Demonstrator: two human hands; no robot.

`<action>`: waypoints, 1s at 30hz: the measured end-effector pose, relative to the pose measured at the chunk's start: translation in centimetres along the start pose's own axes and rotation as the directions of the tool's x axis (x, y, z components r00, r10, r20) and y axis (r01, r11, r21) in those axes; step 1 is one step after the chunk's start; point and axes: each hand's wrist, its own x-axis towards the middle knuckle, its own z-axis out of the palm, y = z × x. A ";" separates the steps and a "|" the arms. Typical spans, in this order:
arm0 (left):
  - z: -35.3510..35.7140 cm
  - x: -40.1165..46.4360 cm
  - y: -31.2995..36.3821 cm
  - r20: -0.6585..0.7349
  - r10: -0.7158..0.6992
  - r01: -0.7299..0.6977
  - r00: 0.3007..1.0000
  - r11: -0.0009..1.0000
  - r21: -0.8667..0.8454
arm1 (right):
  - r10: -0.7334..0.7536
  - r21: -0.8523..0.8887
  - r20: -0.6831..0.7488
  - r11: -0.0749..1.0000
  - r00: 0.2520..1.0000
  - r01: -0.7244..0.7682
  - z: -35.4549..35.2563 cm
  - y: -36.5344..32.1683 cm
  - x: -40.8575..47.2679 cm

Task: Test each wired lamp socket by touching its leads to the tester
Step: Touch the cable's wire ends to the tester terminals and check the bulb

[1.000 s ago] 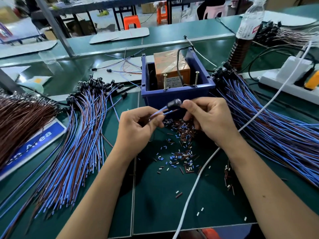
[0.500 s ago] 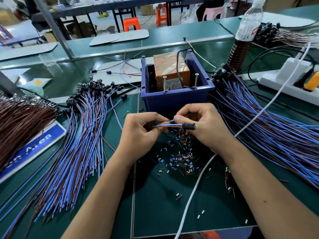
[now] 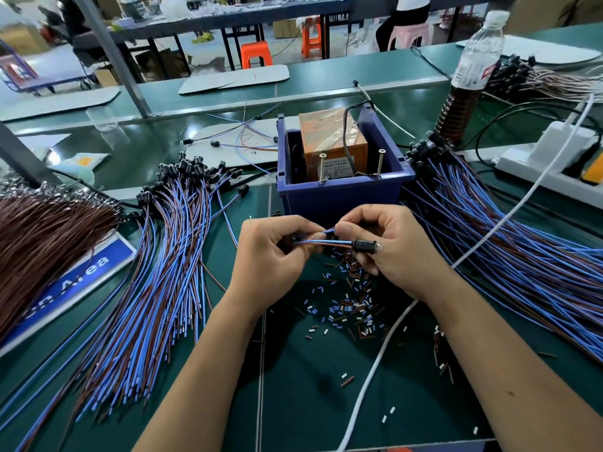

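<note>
Lowered slightly, both hands pinch socket leads (sign reads "Area").

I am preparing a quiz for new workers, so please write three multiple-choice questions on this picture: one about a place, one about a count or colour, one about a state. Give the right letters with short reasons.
1. Where does the orange tester sit?
A. inside the blue bin
B. on the power strip
C. under the bottle

2. How many upright screws stand at the bin's front edge?
A. one
B. two
C. four

3. What is the state of the lamp socket?
A. lying in a pile
B. touching the screws
C. held at the right hand, its wires pinched by the left hand

Key: 1 A, blue walls surround it; 2 B, two screws show; 3 C, both hands hold it below the bin.
</note>
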 end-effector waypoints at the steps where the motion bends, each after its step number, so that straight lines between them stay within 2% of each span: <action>1: 0.0 0.0 0.1 0.002 0.000 0.000 1.000 1.000 0.001 | -0.003 -0.014 0.006 1.000 1.000 0.003 0.0 -0.1 0.0; 5: -0.4 0.0 0.2 -0.040 -0.028 0.026 0.999 0.999 -0.032 | -0.018 -0.023 -0.034 1.000 0.999 0.017 -0.6 -0.2 0.0; 9: -0.6 0.0 0.5 -0.121 -0.102 0.075 0.987 0.975 -0.210 | -0.062 0.074 -0.037 0.995 0.997 0.065 -0.9 -0.2 0.1; 14: 1.1 0.1 2.0 -0.029 -0.139 0.115 0.990 0.902 -0.416 | -0.154 0.220 0.008 0.964 0.988 0.149 1.7 0.1 -0.1; 17: 1.5 0.1 2.6 0.006 -0.192 0.165 0.981 0.827 -0.538 | -0.120 0.335 -0.076 0.932 0.990 0.139 2.4 0.1 -0.1; 19: 1.5 0.1 2.7 0.039 -0.230 0.212 0.972 0.802 -0.559 | -0.082 0.367 -0.118 0.923 0.990 0.120 2.3 0.0 -0.1; 25: 2.0 0.2 2.9 0.099 -0.301 0.295 0.948 0.722 -0.626 | -0.045 0.362 -0.111 0.929 0.993 0.083 1.9 -0.7 -0.2; 28: 2.3 0.2 2.8 0.044 -0.326 0.276 0.944 0.713 -0.644 | -0.037 0.345 -0.075 0.936 0.997 0.060 2.2 -0.8 -0.3; 30: 2.4 0.2 2.7 -0.071 -0.342 0.231 0.937 0.760 -0.608 | -0.042 0.347 -0.112 0.935 0.993 0.079 2.2 -0.8 -0.2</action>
